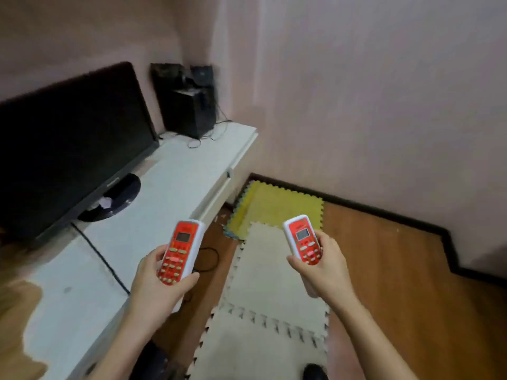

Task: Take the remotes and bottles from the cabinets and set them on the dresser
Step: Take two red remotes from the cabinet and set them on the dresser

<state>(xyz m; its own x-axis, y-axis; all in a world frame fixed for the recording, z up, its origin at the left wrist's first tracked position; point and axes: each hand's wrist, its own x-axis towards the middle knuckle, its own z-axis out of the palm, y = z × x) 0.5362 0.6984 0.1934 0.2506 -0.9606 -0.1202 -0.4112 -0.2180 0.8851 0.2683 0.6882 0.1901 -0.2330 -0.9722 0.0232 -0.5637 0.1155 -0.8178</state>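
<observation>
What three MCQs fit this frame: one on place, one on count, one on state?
1. Where does the monitor stand?
A) on the dresser
B) on a chair
C) on a shelf

2. How many red remotes show?
A) one
B) two
C) three

3. The left hand is:
A) flat on the dresser
B) gripping a remote
C) curled, empty

Key:
1 A, its base rests on the white top.
2 B, the left remote and the right remote, the latter held in the right hand.
3 B, its fingers curl round the left remote.
</observation>
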